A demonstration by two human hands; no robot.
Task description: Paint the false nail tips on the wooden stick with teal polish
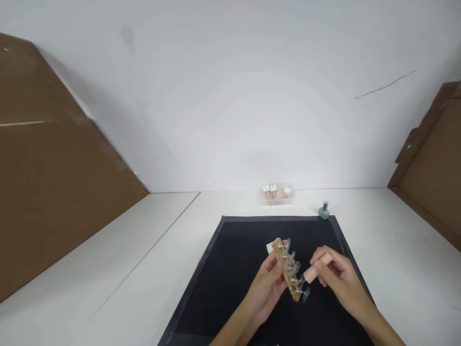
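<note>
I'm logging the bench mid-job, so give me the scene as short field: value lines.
Left hand: holds tan strip bearing green pieces on metal pins
Right hand: holds peach cylinder, end near a green piece; contact unclear
Mat: black, beneath both hands
Back: clear container with white-topped pieces; gray-green bottle to its right

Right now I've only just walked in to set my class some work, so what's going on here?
A person's left hand holds a wooden strip bearing a row of green pieces over a black mat. The right hand holds a peach cylinder, one end close to the lower pieces. A small green bottle-like item stands at the mat's far right corner; white-topped items sit in a clear container.
</note>
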